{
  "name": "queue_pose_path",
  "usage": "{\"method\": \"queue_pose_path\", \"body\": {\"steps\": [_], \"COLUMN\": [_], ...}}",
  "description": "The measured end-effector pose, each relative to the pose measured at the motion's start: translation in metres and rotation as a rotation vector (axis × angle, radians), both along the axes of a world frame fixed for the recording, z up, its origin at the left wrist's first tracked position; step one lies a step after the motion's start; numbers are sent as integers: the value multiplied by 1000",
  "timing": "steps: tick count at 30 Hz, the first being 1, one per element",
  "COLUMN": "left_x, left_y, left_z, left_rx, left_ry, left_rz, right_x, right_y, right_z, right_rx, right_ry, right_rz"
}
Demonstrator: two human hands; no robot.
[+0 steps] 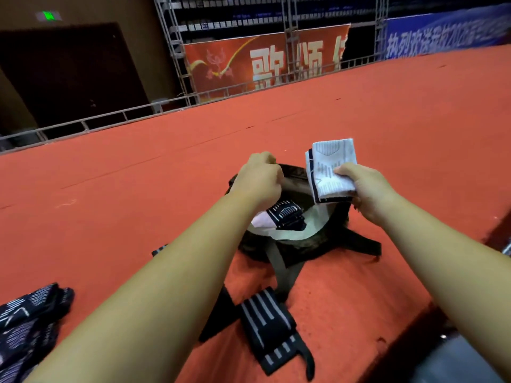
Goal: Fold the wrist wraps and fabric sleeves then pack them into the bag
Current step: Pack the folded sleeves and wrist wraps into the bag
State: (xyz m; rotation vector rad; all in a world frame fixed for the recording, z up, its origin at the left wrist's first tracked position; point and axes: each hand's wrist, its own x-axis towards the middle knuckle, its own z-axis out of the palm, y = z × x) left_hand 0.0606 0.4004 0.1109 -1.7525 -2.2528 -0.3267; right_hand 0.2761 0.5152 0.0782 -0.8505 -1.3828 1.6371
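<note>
A dark bag (312,243) stands open on the red carpet, its pale lining showing. My left hand (258,179) grips the bag's far rim and holds the mouth open. My right hand (367,189) pinches a folded white fabric sleeve (330,168) with grey stripes, held just above the bag's right edge. Inside the bag lies a folded black sleeve (284,217) with white stripes. A black wrist wrap (268,327) with grey stripes lies on the carpet in front of the bag. Dark patterned sleeves (30,316) lie bunched at the lower left.
The bag's black straps (365,244) trail across the carpet (387,111) toward me. The raised red platform ends in a metal rail (83,124) at the far left and drops off at the lower right. Banners hang on the truss behind.
</note>
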Motion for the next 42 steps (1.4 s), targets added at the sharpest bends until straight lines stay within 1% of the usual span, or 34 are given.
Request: {"method": "queue_pose_path", "body": {"steps": [2,3,5,7,8,10,12,15,18,22,25,27,31,33,34,36,37,42], "left_x": [-3,-2,-4,-9,-10,-16,-22,-34,-39,-42,-37,-34,-26,-21,-18,-12,-10,-2], "left_y": [21,30,50,66,73,81,86,89,92,104,107,107,104,101,99,95,93,87], "left_z": [-1,1,2,1,0,4,11,16,11,1,-3,-7,-24,-34,-38,-44,-46,-53], "left_rx": [-112,-160,-224,-242,-231,-171,-135,-103,-73,-42,2,1,-88,-145,-149,-95,-65,63], "left_ry": [220,279,310,252,194,16,-181,-342,-393,-365,-350,-338,-245,-142,-56,123,181,334], "left_rz": [-69,-90,-89,-70,-70,-107,-119,-116,-131,-98,-84,-99,-89,-65,-53,-69,-91,-320], "right_x": [-1,-3,-8,-14,-17,-23,-31,-44,-59,-81,-95,-100,-104,-106,-107,-104,-100,-58], "right_y": [10,13,17,18,18,22,25,33,48,68,77,77,78,85,88,85,83,70], "right_z": [-10,-13,-20,-26,-28,-33,-38,-47,-46,-44,-48,-50,-63,-74,-79,-80,-80,-74], "right_rx": [4,19,59,104,124,148,184,237,293,374,419,438,452,479,485,511,526,614], "right_ry": [5,8,-9,-39,-47,-65,-125,-232,-364,-613,-739,-860,-1067,-1106,-1085,-1053,-1013,-744], "right_rz": [-12,-11,3,38,57,84,123,115,42,8,68,138,236,193,154,84,42,-302]}}
